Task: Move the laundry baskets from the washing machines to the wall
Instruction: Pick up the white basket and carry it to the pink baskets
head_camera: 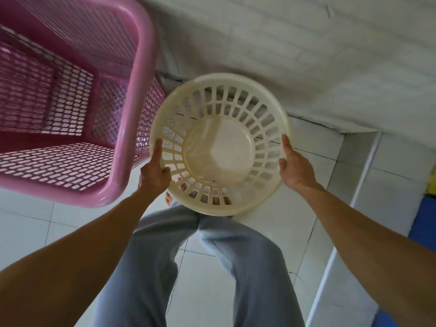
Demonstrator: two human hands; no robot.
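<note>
Left hand (154, 172) and right hand (296, 167) are gripping opposite rims of the cream round basket (219, 145), holding it above the floor, right of the pink basket (70, 102), near the wall (283, 43).

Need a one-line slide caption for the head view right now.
Both hands, left and right, hold a round cream basket by its rim beside a pink basket near the white wall.

Both my bare forearms reach forward and down, elbows spread wide. My left hand (154, 172) clamps one side of the round cream slotted plastic basket (219, 143), thumb laid up along its rim. My right hand (296, 166) grips the opposite side, thumb up likewise.
</note>
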